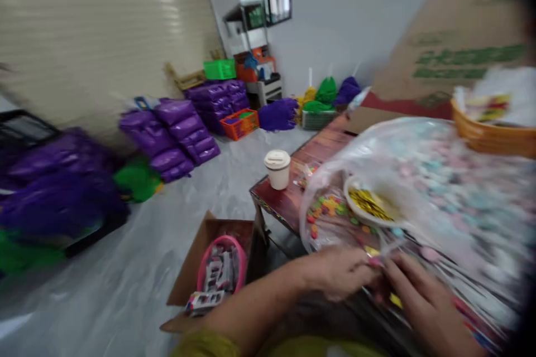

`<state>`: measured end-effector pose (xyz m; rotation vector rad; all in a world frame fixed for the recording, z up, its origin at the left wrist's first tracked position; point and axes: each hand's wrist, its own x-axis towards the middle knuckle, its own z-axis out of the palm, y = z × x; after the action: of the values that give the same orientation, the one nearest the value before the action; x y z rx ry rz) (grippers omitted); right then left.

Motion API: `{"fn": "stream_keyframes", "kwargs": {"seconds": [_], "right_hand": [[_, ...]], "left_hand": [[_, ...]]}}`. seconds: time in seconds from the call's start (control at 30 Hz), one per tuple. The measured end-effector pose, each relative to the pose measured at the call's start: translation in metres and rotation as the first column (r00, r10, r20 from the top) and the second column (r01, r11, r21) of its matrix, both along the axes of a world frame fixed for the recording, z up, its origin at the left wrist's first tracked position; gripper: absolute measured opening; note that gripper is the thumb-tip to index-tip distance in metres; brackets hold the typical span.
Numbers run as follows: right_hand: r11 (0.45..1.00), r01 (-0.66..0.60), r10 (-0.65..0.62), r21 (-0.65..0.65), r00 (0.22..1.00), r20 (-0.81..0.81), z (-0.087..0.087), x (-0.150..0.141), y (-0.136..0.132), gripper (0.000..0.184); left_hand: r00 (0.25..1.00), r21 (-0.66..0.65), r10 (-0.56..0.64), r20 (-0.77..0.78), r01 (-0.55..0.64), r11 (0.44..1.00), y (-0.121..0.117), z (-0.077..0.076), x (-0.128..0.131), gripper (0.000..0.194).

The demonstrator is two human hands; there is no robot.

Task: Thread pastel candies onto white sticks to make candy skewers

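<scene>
Both hands meet over the near edge of the table, fingers pinched together. My left hand [341, 272] and my right hand [422, 293] close on a small clear plastic wrapper [390, 246] with a bit of pink at its base; blur hides its details. Just beyond them is a white bowl [350, 185] holding gold twist ties [371, 203]. Colourful small candies [329, 206] lie in clear plastic to the left of the bowl. A large clear bag [452, 178] of pastel pink, blue and white pieces spreads behind and to the right. Thin white sticks [473, 284] lie beside my right hand.
A lidded white cup [278, 170] stands at the table's [274, 192] left corner. On the floor, an open carton [184, 273] holds a pink basket [242, 259] of packets. An orange basket [494, 142] and large cardboard box [452, 39] are at right. Purple bundles [167, 134] line the shutter.
</scene>
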<state>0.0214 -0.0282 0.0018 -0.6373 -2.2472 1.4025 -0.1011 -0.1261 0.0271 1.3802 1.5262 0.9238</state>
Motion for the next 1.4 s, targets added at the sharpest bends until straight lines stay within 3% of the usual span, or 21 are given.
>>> {"fn": "stream_keyframes", "kwargs": {"seconds": [0.1, 0.2, 0.3, 0.4, 0.5, 0.63, 0.7, 0.77, 0.8, 0.87, 0.93, 0.97, 1.03, 1.1, 1.13, 1.2, 1.23, 1.27, 1.3, 1.33, 1.4], "right_hand": [[0.953, -0.012, 0.013, -0.304, 1.000, 0.003, 0.014, -0.013, 0.002, 0.036], [0.792, 0.032, -0.102, -0.610, 0.992, -0.080, 0.018, -0.019, 0.015, 0.034], [0.718, 0.142, -0.304, -0.682, 0.944, -0.124, 0.018, -0.009, 0.029, 0.034], [0.821, 0.114, -0.168, -0.560, 0.985, -0.046, 0.015, 0.001, 0.030, 0.032], [0.873, 0.007, 0.001, -0.487, 1.000, 0.018, 0.009, -0.002, 0.023, 0.030], [0.863, 0.036, -0.030, -0.503, 0.999, 0.020, 0.008, -0.010, 0.021, 0.027], [0.944, 0.119, -0.133, -0.308, 0.991, -0.025, 0.014, -0.010, 0.028, 0.023], [0.978, 0.164, -0.146, 0.132, 0.980, -0.136, 0.021, -0.005, 0.036, 0.014], [0.911, 0.117, -0.060, 0.395, 0.986, -0.154, 0.024, -0.003, 0.040, 0.012], [0.587, -0.139, 0.209, 0.797, 0.978, 0.017, 0.027, 0.001, 0.045, 0.026], [0.225, -0.365, 0.333, 0.903, 0.900, 0.281, 0.024, 0.001, 0.047, 0.034], [0.112, -0.425, 0.335, 0.898, 0.867, 0.368, 0.022, 0.000, 0.047, 0.034], [0.036, -0.515, 0.311, 0.857, 0.820, 0.480, 0.016, -0.002, 0.045, 0.028], [0.137, -0.607, 0.286, 0.783, 0.781, 0.555, 0.009, -0.003, 0.040, 0.022], [0.256, -0.639, 0.282, 0.726, 0.767, 0.576, 0.006, -0.003, 0.037, 0.020], [0.609, -0.623, 0.307, 0.492, 0.757, 0.577, 0.003, -0.003, 0.031, 0.017], [0.783, -0.558, 0.344, 0.273, 0.755, 0.558, 0.002, -0.003, 0.029, 0.017], [0.887, -0.462, 0.397, -0.009, 0.752, 0.526, 0.004, -0.004, 0.028, 0.018], [0.887, -0.354, 0.459, -0.296, 0.744, 0.486, 0.007, -0.006, 0.028, 0.020], [0.816, -0.262, 0.515, -0.516, 0.735, 0.441, 0.013, -0.009, 0.031, 0.021], [0.718, -0.234, 0.582, -0.656, 0.718, 0.382, 0.028, -0.024, 0.044, 0.024]], "left_hand": [[0.974, 0.069, 0.223, 0.043, -0.225, 0.972, 0.005, -0.003, -0.004, 0.023], [0.883, -0.027, 0.280, 0.378, -0.292, 0.956, 0.013, -0.011, -0.003, 0.026], [0.788, -0.117, 0.384, 0.482, -0.376, 0.919, 0.018, -0.017, 0.002, 0.027], [0.873, -0.057, 0.429, 0.231, -0.428, 0.902, 0.018, -0.017, 0.007, 0.022], [0.955, 0.069, 0.295, -0.002, -0.294, 0.953, 0.017, -0.013, 0.005, 0.020], [0.982, -0.039, 0.091, 0.168, -0.086, 0.996, 0.016, -0.013, -0.003, 0.027], [0.941, -0.136, 0.141, 0.307, -0.103, 0.985, 0.017, -0.019, -0.005, 0.031], [0.879, -0.208, 0.207, 0.430, -0.127, 0.970, 0.019, -0.026, -0.007, 0.032], [0.856, -0.219, 0.224, 0.466, -0.134, 0.966, 0.020, -0.028, -0.008, 0.031], [0.857, -0.187, 0.218, 0.467, -0.145, 0.972, 0.023, -0.031, -0.010, 0.028], [0.908, -0.147, 0.129, 0.397, -0.076, 0.986, 0.024, -0.028, -0.013, 0.021], [0.932, -0.157, 0.060, 0.358, -0.003, 0.988, 0.024, -0.025, -0.015, 0.018], [0.965, -0.202, -0.072, 0.253, 0.125, 0.971, 0.022, -0.019, -0.018, 0.015], [0.989, -0.196, -0.139, 0.054, 0.147, 0.969, 0.021, -0.016, -0.021, 0.017], [0.986, -0.157, -0.133, -0.097, 0.116, 0.981, 0.020, -0.016, -0.021, 0.016], [0.906, -0.010, -0.087, -0.414, 0.091, 0.996, 0.017, -0.019, -0.022, 0.013], [0.837, 0.073, -0.064, -0.543, 0.123, 0.990, 0.016, -0.021, -0.023, 0.013], [0.768, 0.157, -0.032, -0.639, 0.171, 0.973, 0.013, -0.024, -0.024, 0.014], [0.714, 0.233, 0.004, -0.700, 0.223, 0.947, 0.011, -0.027, -0.025, 0.016], [0.689, 0.301, 0.040, -0.723, 0.262, 0.917, 0.008, -0.029, -0.027, 0.018], [0.737, 0.412, 0.141, -0.661, 0.200, 0.889, 0.003, -0.032, -0.030, 0.020]]}}
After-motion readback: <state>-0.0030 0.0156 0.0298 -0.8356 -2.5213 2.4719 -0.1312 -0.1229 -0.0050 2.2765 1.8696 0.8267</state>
